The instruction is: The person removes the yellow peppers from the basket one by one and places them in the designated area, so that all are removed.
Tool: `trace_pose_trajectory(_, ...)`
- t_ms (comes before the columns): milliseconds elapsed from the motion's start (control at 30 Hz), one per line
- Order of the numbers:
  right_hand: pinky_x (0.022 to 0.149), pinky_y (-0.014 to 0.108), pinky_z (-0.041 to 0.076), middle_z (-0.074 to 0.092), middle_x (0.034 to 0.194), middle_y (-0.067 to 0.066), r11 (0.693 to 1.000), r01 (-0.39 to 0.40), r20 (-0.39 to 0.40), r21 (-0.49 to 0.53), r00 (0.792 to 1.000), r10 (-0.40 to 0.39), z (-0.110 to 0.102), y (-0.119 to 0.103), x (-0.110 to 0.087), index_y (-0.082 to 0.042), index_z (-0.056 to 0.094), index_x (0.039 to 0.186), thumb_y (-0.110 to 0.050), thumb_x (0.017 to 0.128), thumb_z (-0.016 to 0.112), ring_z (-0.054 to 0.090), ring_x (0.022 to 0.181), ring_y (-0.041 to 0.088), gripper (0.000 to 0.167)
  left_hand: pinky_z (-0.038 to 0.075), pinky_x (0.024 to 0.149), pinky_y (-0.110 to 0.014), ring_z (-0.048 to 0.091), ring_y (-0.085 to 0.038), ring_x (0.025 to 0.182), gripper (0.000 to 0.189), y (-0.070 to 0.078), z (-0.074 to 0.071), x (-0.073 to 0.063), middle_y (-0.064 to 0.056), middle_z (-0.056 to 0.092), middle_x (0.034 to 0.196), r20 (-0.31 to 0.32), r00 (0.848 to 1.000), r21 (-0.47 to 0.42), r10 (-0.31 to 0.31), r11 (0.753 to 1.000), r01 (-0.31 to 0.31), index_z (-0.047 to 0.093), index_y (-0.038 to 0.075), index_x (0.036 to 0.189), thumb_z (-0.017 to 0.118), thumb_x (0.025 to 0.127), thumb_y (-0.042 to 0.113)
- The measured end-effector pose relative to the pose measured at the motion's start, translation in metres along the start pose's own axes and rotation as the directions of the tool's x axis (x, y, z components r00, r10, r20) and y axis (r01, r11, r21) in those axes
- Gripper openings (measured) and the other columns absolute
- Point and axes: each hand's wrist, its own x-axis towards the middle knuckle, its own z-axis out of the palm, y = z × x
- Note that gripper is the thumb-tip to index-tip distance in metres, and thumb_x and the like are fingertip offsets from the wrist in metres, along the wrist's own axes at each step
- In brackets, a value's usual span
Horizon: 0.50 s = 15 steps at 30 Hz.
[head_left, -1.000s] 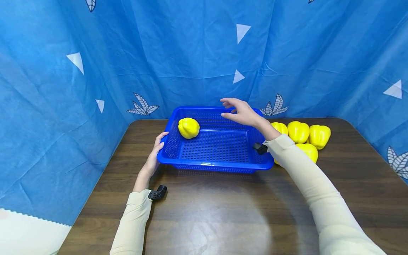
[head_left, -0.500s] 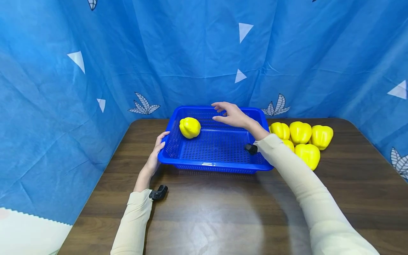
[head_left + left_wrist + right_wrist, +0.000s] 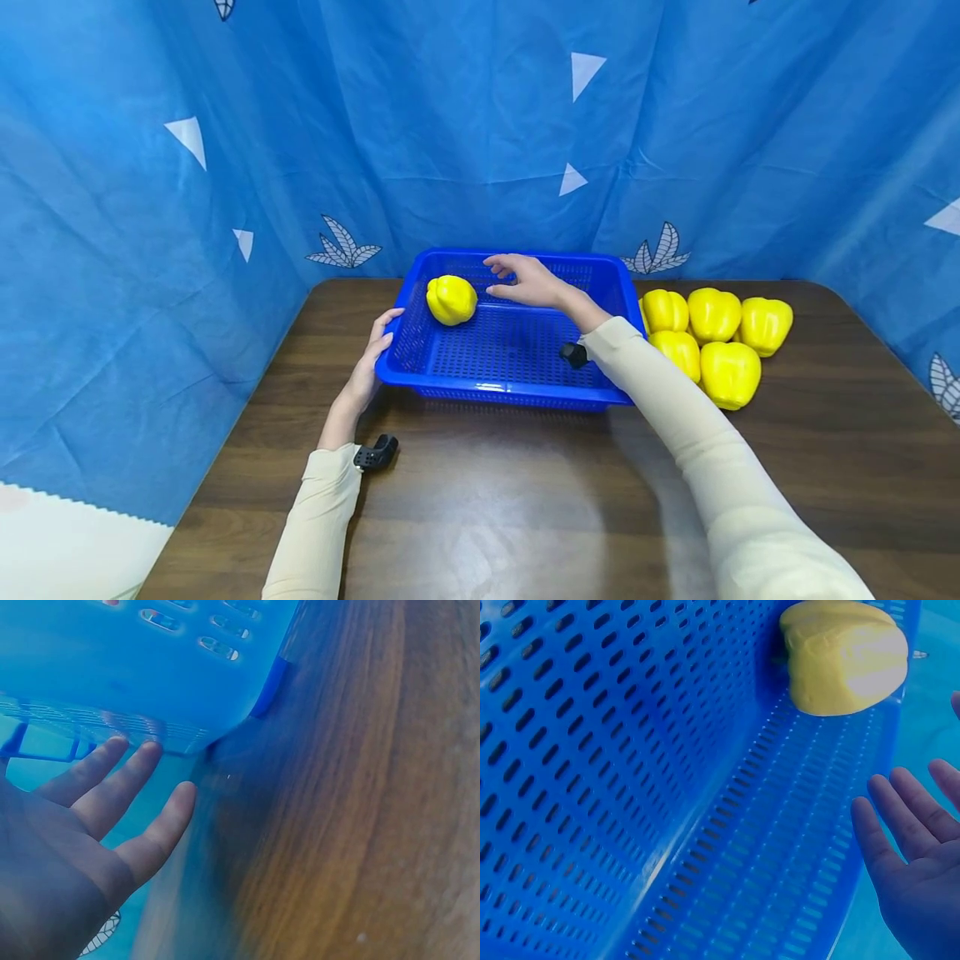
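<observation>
In the head view, a yellow bell pepper [image 3: 452, 300] sits at the left end of a blue perforated plastic basket [image 3: 495, 387]. My left hand [image 3: 364, 372] touches the basket's left rim with its fingertips. Extended fingers [image 3: 124, 784] lie against or close to the outer wall in the left wrist view; the thumb is out of sight there. Over the basket, my right hand [image 3: 531, 282] holds nothing, its fingers loosely bent and apart from the thumb. It is to the right of the pepper, with a gap between them. The right wrist view also shows this pepper [image 3: 845, 658].
Several more yellow bell peppers [image 3: 730, 374] are grouped on the brown wooden table [image 3: 480, 492] just right of the basket. The right forearm partly overlaps the basket's right end. A blue patterned curtain [image 3: 465, 125] hangs behind the table and along its sides.
My right hand has moved left and slightly down over the basket, closer to the pepper inside. More of the peppers at right are uncovered. My left hand stays at the rim.
</observation>
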Motion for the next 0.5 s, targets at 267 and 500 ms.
trace_pose_trajectory(267,0.102,0.041,0.045,0.055,0.132,0.016,0.997,-0.073,0.052,-0.036,0.996,0.075,0.006,0.003,0.009,-0.006,0.042,0.139,-0.027,0.091,0.058,0.054,0.121,0.028,0.055,0.017,0.112,-0.061,0.014,-0.036,0.138,0.049,-0.001,0.001,0.004,-0.008,0.006,0.153,0.008,1.0,-0.009,0.002,1.0,-0.002,0.013,0.019,0.146,0.022,0.098,0.029)
trace_pose_trajectory(500,0.101,0.042,0.046,0.054,0.133,0.018,0.986,-0.16,0.165,-0.044,0.972,0.165,0.018,-0.001,0.02,-0.007,0.034,0.144,-0.033,0.093,0.054,0.054,0.121,0.03,0.061,0.017,0.112,-0.06,0.015,-0.035,0.138,0.049,-0.004,-0.002,0.003,-0.007,0.007,0.153,-0.007,1.0,-0.011,-0.011,1.0,0.011,0.015,0.021,0.145,0.023,0.098,0.032)
